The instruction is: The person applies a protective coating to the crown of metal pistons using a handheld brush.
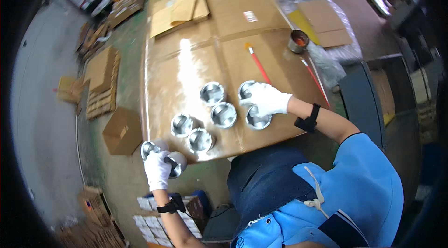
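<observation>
My left hand (157, 168), in a white glove, grips two silver metal pistons at the table's near left corner. One piston (148, 149) is on the far side of the fingers, and the other piston (178, 164) is on the right, past the table edge. My right hand (267, 99), gloved too, is closed over a pair: a far piston (245, 88) and a near piston (258, 120). Its fingertips partly hide both. Between my hands several more pistons stand with hollow ends up, among them one piston (213, 93) farther back and another piston (200, 141) nearer.
A red-handled brush (259, 66) lies beyond my right hand. Near the right edge stand a dark can (298, 41) with reddish contents and another red stick (317, 82). Cardboard sheets (179, 12) lie on the cardboard-covered table (242, 143). A box (122, 131) is on the floor left.
</observation>
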Motion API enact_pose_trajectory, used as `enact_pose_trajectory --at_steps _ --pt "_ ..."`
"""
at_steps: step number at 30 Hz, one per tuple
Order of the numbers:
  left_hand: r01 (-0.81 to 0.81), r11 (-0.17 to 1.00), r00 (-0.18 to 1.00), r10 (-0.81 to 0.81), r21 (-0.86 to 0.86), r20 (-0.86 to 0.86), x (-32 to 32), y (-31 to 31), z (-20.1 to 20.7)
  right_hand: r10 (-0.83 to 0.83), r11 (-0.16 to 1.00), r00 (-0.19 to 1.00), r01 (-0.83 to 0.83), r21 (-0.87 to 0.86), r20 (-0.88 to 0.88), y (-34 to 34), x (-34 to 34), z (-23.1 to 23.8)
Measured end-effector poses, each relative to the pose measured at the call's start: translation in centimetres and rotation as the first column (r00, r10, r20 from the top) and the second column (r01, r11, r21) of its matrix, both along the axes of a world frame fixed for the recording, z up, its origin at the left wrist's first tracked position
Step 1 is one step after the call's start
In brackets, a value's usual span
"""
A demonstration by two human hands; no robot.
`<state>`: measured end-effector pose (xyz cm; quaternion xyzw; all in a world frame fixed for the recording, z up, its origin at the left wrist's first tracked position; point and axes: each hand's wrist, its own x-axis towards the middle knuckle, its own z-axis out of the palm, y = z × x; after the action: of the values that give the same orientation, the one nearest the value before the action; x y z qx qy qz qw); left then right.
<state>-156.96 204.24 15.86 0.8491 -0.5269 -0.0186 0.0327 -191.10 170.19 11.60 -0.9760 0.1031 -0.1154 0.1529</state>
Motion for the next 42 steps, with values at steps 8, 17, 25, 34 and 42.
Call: enact_pose_trajectory --at_steps 8,17,25,34,42 --pt "0.230 0.948 0.969 -0.243 0.219 0.037 8.2 -5.6 -5.1 -0.946 0.288 0.184 0.856 -0.428 -0.269 -7.9 -13.5 -4.8" --pt "-0.073 0.997 0.901 0.083 0.039 -0.427 9.6 -7.1 -2.1 -0.839 -0.294 0.387 0.272 0.917 -0.383 -5.2 -16.4 -4.8" --pt "-0.085 0.974 0.980 0.120 0.211 -0.156 12.1 -8.9 -6.9 -0.986 -0.055 0.124 0.397 0.916 -0.112 -8.5 -17.9 3.0" --pt "-0.413 0.829 0.682 0.006 -0.378 -0.731 9.1 -7.4 6.6 -0.973 -0.043 0.203 0.312 0.949 -0.111 -19.2 -17.6 -1.3" --pt "-0.474 0.725 0.419 -0.314 -0.500 -0.852 -2.8 -16.5 9.1 -0.998 0.054 0.025 0.814 0.579 0.057 -23.6 -15.3 -5.5"
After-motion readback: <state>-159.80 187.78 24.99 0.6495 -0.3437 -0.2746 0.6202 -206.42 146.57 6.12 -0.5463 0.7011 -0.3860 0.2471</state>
